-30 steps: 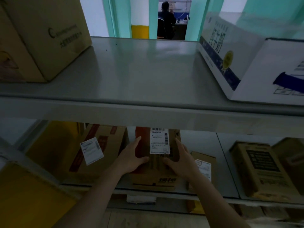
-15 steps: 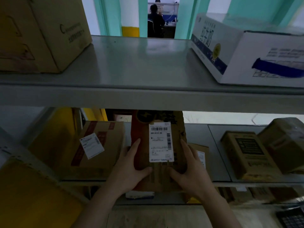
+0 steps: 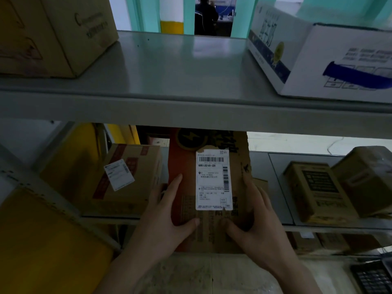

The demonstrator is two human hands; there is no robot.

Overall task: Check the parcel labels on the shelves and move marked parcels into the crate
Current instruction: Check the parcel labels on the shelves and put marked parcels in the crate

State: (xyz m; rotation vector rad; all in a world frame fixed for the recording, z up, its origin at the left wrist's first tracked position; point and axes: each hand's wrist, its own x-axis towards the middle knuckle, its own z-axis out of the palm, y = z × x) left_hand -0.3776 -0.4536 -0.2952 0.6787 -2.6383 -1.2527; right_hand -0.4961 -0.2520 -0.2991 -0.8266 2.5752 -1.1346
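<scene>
A brown and orange cardboard parcel (image 3: 184, 166) is held out from the lower shelf, its top face tilted toward me. A white shipping label (image 3: 213, 180) with a barcode is stuck on that face. My left hand (image 3: 167, 217) grips the parcel's left side, thumb across the front. On the parcel's right side my right hand (image 3: 256, 221) grips it the same way. A dark crate (image 3: 373, 276) shows at the bottom right corner.
The lower shelf (image 3: 275, 187) holds a labelled brown box (image 3: 131, 175) on the left and two brown boxes (image 3: 318, 192) on the right. On the upper shelf (image 3: 180, 71) stand a large brown carton (image 3: 53, 32) and a white carton (image 3: 318, 56). A person sits far behind.
Both hands have drawn the parcel out of the lower shelf toward me and tipped its labelled face up. The view has moved closer.
</scene>
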